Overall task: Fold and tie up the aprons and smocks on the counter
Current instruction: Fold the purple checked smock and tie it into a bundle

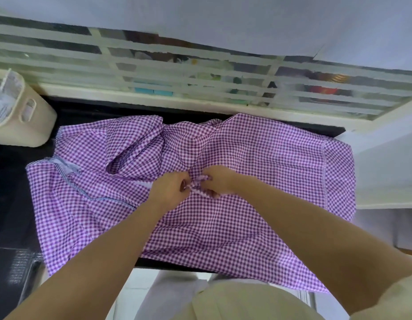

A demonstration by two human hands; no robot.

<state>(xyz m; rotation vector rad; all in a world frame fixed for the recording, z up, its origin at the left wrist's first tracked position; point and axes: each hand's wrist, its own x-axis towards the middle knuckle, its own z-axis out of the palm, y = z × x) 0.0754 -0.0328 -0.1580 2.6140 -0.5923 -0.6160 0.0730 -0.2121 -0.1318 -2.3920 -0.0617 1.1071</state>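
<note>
1. Task status: the purple-and-white gingham cotton smock [223,215] lies spread across the black counter [13,204] in the centre of the frame. It is not yet folded. Its lower edge hangs over the counter's near edge.
2. Hand state: the left hand [170,192] and right hand [217,183] meet close together at mid-frame. Both are pinched on a narrow gingham tie strip [199,184] of the same fabric. Judged from this, tying is in progress; whether a knot has formed cannot be told.
3. Remaining work, as judged: complete the tie, fold the garment, then handle any further garments. No other apron is visible.
4. Fabric: thin, woven, small-checked, limp. It creases readily; a bunched ridge rises at upper centre.
5. Trim: a striped blue-and-white collar edge [68,179] with a pale label sits at left of frame.
6. Surroundings: a cream plastic basket with slot handle [31,118] stands at upper left, just beside the smock. A white-framed louvred glass window [200,72] spans the upper frame.
</note>
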